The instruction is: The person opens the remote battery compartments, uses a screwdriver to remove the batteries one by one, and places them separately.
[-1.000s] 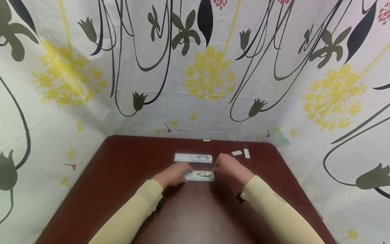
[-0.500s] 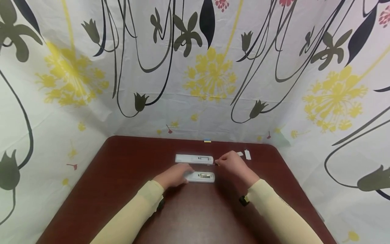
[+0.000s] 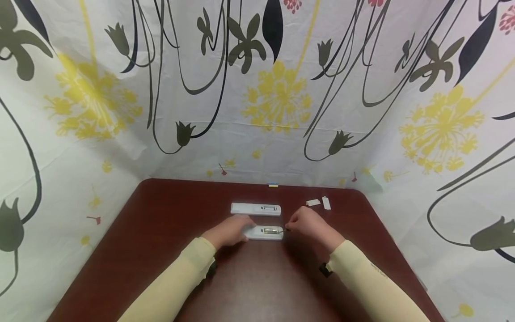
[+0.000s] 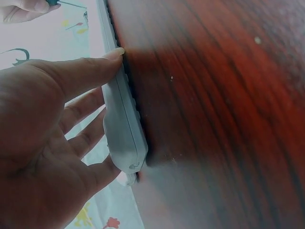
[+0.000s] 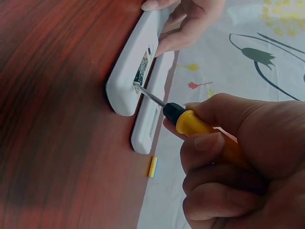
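My left hand [image 3: 228,231] clamps the near remote [image 3: 264,233] flat at mid-table [image 3: 161,232], fingers and thumb curled round its edges so it can't skid. My right hand [image 3: 307,225] grips the screwdriver [image 5: 190,120], tip down in the open compartment. Half a second ago that hand was farther off, by the far remote [image 3: 255,208]; now it's back here. Two covers [image 3: 318,202] lie far right.

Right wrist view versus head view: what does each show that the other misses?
Only the right wrist view shows the yellow-handled screwdriver clearly, its tip in the open compartment of the nearer white plastic remote. Only the head view shows two small white covers lying apart on the dark red wooden table. Both show the left hand holding that remote, the right hand, and the second white remote.
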The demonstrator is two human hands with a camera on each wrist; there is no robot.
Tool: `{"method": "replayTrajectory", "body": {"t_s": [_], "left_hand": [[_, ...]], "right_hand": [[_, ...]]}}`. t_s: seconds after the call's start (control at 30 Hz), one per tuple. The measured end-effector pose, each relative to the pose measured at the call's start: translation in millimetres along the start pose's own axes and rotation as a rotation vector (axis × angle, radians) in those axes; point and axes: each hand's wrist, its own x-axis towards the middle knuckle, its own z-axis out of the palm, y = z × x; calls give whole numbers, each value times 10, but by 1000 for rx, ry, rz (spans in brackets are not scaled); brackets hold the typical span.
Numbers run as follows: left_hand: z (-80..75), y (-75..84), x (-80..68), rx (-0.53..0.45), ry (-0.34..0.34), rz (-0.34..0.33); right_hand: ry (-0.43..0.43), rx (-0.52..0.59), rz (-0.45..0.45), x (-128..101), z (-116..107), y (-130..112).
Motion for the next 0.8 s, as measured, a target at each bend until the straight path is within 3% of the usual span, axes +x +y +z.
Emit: {"method": "replayTrajectory", "body": {"t_s": [0.33, 0.43, 0.63, 0.8], "left_hand": [[-4, 0, -3, 0, -6, -15], [-5, -8, -9, -2, -2, -22], [7, -34, -10, 12, 1, -20], [8, -36, 6, 21, 8, 2]], "right_hand": [[6, 15, 36, 59, 19, 23], [8, 83, 57, 70, 18, 48], [193, 283, 99, 77, -14, 56], [206, 234, 98, 100, 39, 43]]}}
